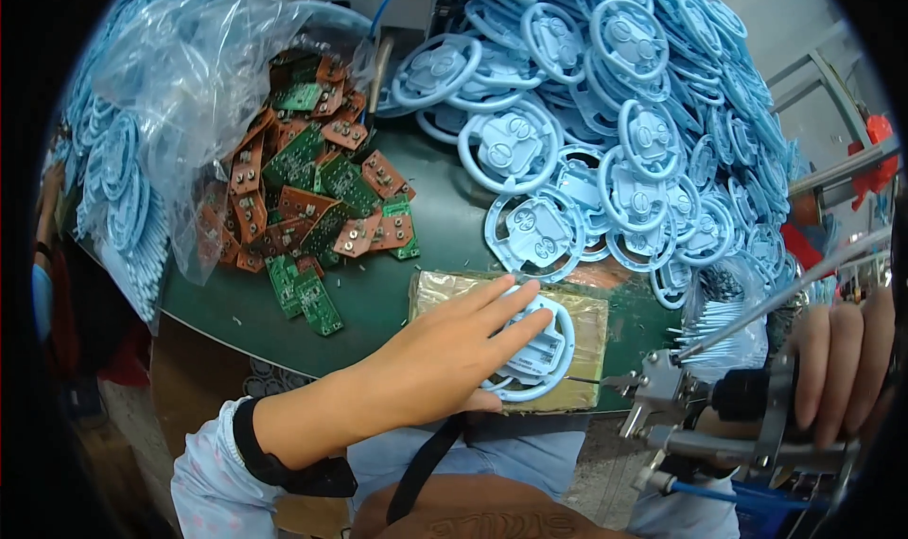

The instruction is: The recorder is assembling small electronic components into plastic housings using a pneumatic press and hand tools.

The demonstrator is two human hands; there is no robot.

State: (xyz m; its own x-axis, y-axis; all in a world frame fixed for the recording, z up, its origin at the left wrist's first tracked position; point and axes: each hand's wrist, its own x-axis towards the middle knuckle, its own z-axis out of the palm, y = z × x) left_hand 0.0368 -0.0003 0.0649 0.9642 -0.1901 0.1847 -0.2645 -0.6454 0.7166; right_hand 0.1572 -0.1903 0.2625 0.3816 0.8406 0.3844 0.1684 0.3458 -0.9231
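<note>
A light-blue plastic toy steering wheel (546, 352) lies on a block wrapped in yellowish tape (588, 321) at the table's front edge. My left hand (452, 345) holds it there, fingers stretched over the upper rim and thumb at the lower left. At the right, the fingers of my right hand (842, 369) are wrapped around a power screwdriver (742, 394), partly hidden by its metal bracket. The screwdriver's metal nose (662, 388) and thin bit point left at the wheel's lower right rim. From this view I cannot tell whether the bit touches it.
Many more light-blue wheels (629, 194) are heaped at the back right. Brown and green circuit boards (326, 184) lie piled at the left, beside a clear plastic bag (203, 76). Thin pale-blue sticks (724, 326) sit right of the block. A blue air hose (747, 496) runs below the screwdriver.
</note>
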